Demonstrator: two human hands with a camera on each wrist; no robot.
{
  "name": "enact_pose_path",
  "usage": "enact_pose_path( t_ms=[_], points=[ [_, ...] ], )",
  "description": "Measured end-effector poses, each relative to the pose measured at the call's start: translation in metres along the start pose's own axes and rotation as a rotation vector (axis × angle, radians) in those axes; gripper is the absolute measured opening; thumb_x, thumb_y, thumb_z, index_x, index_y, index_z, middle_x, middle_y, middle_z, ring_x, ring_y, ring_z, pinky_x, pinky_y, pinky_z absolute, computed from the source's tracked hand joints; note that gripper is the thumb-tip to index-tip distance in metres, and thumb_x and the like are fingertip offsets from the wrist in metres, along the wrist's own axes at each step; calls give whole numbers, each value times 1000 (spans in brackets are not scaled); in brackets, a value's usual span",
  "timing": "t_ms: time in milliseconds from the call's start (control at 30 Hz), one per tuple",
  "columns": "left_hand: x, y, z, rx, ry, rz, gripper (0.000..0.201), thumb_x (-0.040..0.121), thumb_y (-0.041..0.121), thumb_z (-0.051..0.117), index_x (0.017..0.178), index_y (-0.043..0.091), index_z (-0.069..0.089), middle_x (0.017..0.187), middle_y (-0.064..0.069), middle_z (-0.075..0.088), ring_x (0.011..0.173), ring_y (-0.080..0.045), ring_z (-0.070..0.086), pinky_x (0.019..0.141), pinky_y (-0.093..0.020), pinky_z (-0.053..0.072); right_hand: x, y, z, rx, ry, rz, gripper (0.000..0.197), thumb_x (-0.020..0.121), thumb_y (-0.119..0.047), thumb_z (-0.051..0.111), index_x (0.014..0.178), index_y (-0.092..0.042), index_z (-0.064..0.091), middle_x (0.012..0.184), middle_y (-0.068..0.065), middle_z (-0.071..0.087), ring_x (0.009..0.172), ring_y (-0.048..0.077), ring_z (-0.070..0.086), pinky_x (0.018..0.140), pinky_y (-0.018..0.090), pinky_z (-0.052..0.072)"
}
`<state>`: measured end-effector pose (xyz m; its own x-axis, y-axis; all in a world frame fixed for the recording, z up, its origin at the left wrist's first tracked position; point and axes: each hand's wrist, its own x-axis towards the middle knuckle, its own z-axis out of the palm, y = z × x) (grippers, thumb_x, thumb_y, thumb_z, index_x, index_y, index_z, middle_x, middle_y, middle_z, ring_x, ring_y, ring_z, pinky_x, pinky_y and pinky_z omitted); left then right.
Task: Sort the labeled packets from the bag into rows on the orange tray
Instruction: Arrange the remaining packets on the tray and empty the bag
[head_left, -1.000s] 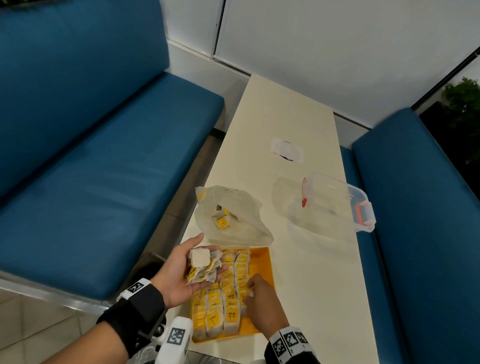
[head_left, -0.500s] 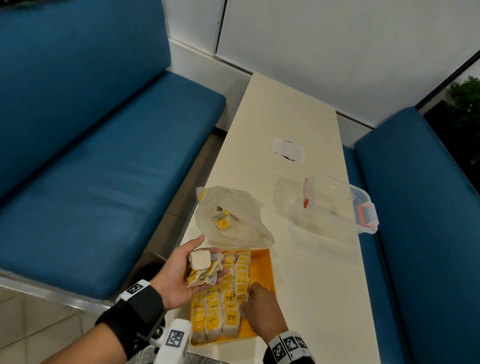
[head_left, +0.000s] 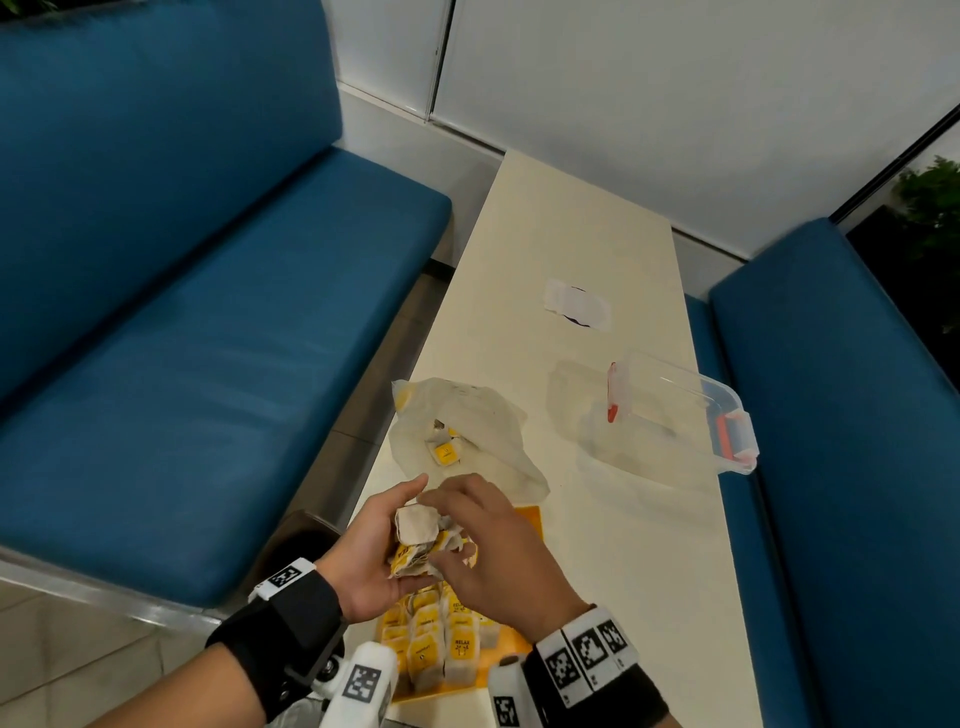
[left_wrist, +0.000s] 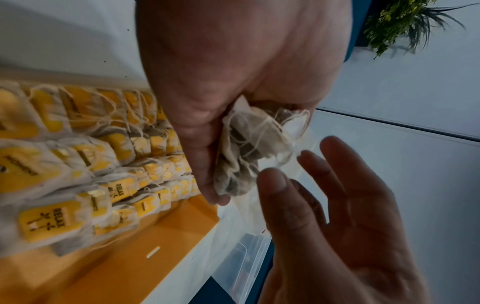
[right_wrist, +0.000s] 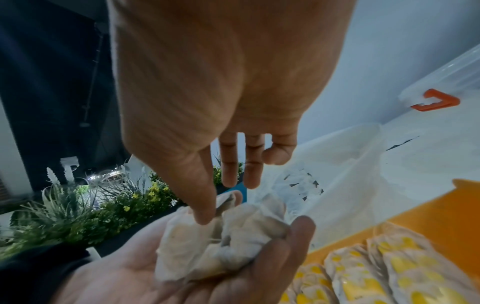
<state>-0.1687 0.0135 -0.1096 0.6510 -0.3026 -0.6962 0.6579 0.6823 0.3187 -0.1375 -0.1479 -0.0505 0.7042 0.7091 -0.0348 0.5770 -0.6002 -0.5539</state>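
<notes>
My left hand (head_left: 384, 530) is palm up over the near left of the orange tray (head_left: 530, 525) and grips a bunch of yellow-labeled packets (head_left: 418, 538). My right hand (head_left: 483, 540) hovers over the bunch with fingers nearly straight. In the right wrist view its thumb (right_wrist: 203, 211) touches the bunch (right_wrist: 221, 246) and the other fingers stay off it. Rows of packets (head_left: 441, 639) fill the tray's left part. In the left wrist view the tray's right strip (left_wrist: 168, 246) is bare. Behind the tray lies the plastic bag (head_left: 467, 431), with a few packets inside.
A clear lidded container (head_left: 680, 410) with red clips sits at the table's right edge. A white paper scrap (head_left: 576, 304) lies farther back. Blue benches flank the narrow cream table (head_left: 623, 545). Plants stand beyond the right bench.
My right hand has lifted off the tray's packet rows and moved up and left onto the bunch. My left hand still holds that bunch in the same place.
</notes>
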Motion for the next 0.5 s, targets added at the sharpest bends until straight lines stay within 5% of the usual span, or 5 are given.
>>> enact_pose_path(
  t_ms=[67, 267, 400, 500],
  points=[
    [2, 0, 1, 6, 17, 16, 46, 90, 52, 64, 99, 10, 79, 88, -11, 73, 76, -25, 74, 83, -40, 55, 6, -2, 2, -9, -13, -20, 49, 86, -25, 66, 132, -36, 53, 127, -15, 49, 117, 9, 49, 95, 29, 49],
    [0, 2, 2, 29, 19, 19, 47, 90, 52, 64, 109, 11, 78, 94, -10, 74, 77, -23, 74, 78, -37, 57, 13, -2, 8, -4, -29, -1, 34, 91, -25, 62, 126, -26, 65, 120, -13, 56, 114, 9, 52, 97, 33, 50],
    [-7, 5, 7, -25, -48, 6, 56, 94, 51, 60, 125, 6, 71, 114, -17, 70, 99, -33, 71, 85, -42, 56, 16, -1, 9, -27, -101, -11, 44, 88, -23, 64, 132, -27, 61, 126, -14, 53, 120, 10, 49, 103, 33, 46],
    [-8, 6, 7, -65, -68, 5, 59, 94, 50, 61, 129, 3, 68, 113, -20, 68, 97, -35, 69, 85, -42, 54, 18, 0, 10, -22, -83, -11, 38, 90, -20, 62, 128, -23, 65, 123, -12, 56, 117, 11, 51, 101, 32, 47]
  ],
)
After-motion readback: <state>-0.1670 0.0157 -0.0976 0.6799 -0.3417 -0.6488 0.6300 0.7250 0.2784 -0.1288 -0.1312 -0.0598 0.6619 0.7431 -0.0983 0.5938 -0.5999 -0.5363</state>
